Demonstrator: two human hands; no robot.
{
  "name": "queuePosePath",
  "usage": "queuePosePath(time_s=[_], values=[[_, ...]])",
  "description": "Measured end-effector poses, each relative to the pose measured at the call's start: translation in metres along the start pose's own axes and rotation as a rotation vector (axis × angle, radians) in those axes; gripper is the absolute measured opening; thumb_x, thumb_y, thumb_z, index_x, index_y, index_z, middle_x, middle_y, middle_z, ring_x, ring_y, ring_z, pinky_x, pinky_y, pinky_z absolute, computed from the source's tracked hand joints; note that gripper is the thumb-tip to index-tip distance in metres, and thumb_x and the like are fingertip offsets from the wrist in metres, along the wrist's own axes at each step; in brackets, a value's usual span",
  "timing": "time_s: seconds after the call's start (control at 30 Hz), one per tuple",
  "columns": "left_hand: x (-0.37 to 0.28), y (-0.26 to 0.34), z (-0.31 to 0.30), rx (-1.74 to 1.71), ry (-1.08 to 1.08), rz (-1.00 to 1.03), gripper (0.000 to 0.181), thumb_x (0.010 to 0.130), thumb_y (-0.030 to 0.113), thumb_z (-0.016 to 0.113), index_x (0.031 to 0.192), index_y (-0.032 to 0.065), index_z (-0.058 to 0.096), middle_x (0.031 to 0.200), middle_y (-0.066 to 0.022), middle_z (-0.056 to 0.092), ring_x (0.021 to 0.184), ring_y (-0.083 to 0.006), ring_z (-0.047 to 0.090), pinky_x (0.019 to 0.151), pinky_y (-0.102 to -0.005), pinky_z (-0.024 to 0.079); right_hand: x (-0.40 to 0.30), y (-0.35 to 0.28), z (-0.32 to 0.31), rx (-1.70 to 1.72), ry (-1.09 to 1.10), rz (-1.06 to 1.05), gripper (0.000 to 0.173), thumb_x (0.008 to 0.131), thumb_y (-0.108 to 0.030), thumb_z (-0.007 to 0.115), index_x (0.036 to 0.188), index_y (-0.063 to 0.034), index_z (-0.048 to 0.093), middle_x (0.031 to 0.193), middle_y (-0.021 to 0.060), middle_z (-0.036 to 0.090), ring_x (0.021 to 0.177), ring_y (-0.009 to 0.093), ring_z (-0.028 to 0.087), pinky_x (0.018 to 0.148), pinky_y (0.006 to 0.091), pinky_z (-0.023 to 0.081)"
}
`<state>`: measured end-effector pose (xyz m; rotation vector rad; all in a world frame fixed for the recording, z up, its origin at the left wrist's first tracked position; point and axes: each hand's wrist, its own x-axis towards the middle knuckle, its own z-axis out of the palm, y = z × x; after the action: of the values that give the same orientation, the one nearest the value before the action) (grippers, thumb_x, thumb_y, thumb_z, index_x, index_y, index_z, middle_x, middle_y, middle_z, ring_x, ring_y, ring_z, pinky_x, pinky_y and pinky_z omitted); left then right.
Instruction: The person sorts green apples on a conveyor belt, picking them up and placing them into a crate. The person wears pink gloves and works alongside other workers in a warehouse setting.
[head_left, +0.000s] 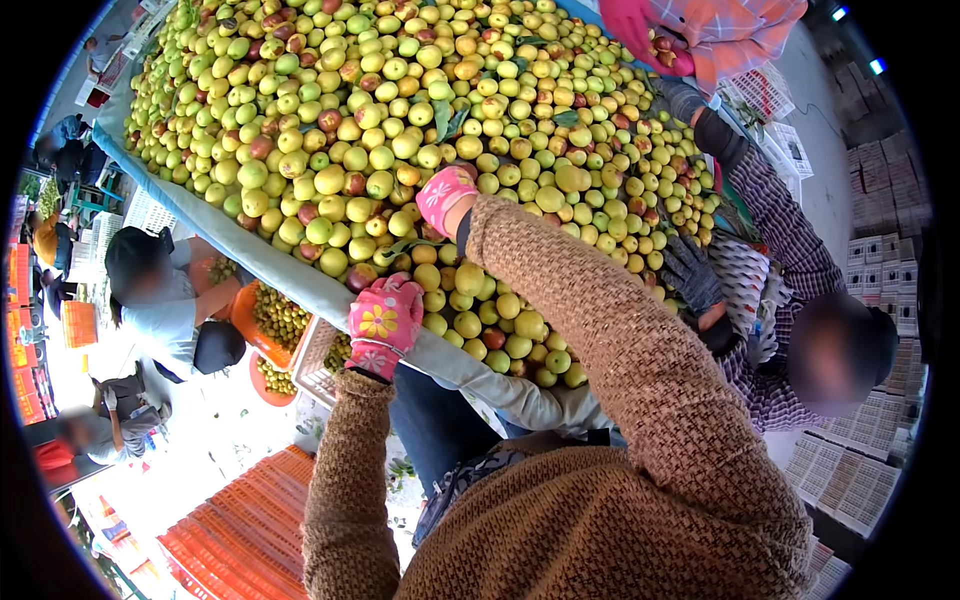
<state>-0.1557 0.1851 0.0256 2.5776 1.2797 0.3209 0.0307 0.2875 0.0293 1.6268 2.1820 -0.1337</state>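
A broad heap of yellow-green jujubes (367, 157), some with red-brown patches, covers the table before me. My right hand (448, 196), in a pink flowered glove, reaches into the heap with its fingers curled. A reddish jujube (466, 169) shows at its fingertips; whether it is gripped or only touched is unclear. My left hand (384, 322), gloved alike, is at the near edge over the pale padded table rim (442, 356). Its fingers are bent and their tips hidden, beside a red-brown jujube (361, 277). Green leaves (448, 120) lie among the fruit.
A co-worker's grey-gloved hand (694, 276) touches the heap at right; another person's pink-gloved hand (667, 56) holds fruit at the far side. Below the left edge stand an orange basket (262, 319) and a white crate (315, 356). Orange crates (240, 525) lie at lower left.
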Motion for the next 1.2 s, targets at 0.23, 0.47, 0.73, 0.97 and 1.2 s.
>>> queuePosePath(time_s=[0.23, 0.47, 0.73, 0.97, 1.2], values=[[0.002, 0.002, -0.003, -0.007, -0.004, 0.023, 0.012, 0.078, 0.020, 0.060, 0.086, 0.0144, 0.066, 0.094, -0.0049, 0.064, 0.088, -0.0277, 0.063, 0.069, -0.0428, 0.052, 0.003, -0.005, 0.024, -0.095, 0.064, -0.055, 0.019, 0.077, -0.017, 0.062, 0.092, -0.0134, 0.074, 0.084, 0.0060, 0.070, 0.080, 0.025, 0.068, 0.062, 0.0419, 0.052], [0.005, 0.004, -0.007, 0.049, -0.039, 0.015, 0.014, 0.081, 0.021, 0.060, 0.092, 0.0141, 0.066, 0.095, -0.0060, 0.065, 0.090, -0.0275, 0.063, 0.072, -0.0421, 0.053, -0.097, 0.041, 0.029, 0.799, 0.139, -0.256, 0.041, 0.080, -0.031, 0.067, 0.119, -0.0197, 0.060, 0.108, 0.0086, 0.064, 0.103, 0.030, 0.061, 0.085, 0.0425, 0.048], [0.003, 0.005, -0.004, 0.061, -0.010, 0.024, 0.021, 0.085, 0.026, 0.058, 0.103, 0.0168, 0.064, 0.096, -0.0054, 0.067, 0.089, -0.0276, 0.064, 0.071, -0.0429, 0.054, -0.269, 0.065, 0.083, 2.454, 0.169, -0.088, 0.063, 0.089, -0.041, 0.060, 0.137, -0.0045, 0.041, 0.119, 0.0137, 0.057, 0.095, 0.018, 0.062, 0.057, 0.0227, 0.049], [0.008, 0.008, -0.007, 0.059, -0.113, -0.068, 0.032, 0.092, 0.039, 0.054, 0.114, 0.0163, 0.062, 0.103, -0.0100, 0.068, 0.093, -0.0326, 0.064, 0.078, -0.0469, 0.051, -0.323, 0.049, 0.119, 2.483, 0.292, 0.370, 0.055, 0.096, -0.047, 0.049, 0.134, -0.0073, 0.045, 0.130, 0.0122, 0.055, 0.104, 0.021, 0.061, 0.066, 0.0275, 0.053], [0.023, 0.044, 0.033, 0.112, -0.175, -0.028, 0.051, 0.094, 0.045, 0.050, 0.128, 0.0072, 0.049, 0.104, -0.0172, 0.067, 0.097, -0.0374, 0.062, 0.081, -0.0477, 0.050, -0.332, 0.025, 0.097, 2.270, 0.103, 0.085, 0.054, 0.083, -0.053, 0.062, 0.103, -0.0033, 0.059, 0.096, 0.0052, 0.059, 0.086, 0.013, 0.057, 0.068, 0.0254, 0.050]])
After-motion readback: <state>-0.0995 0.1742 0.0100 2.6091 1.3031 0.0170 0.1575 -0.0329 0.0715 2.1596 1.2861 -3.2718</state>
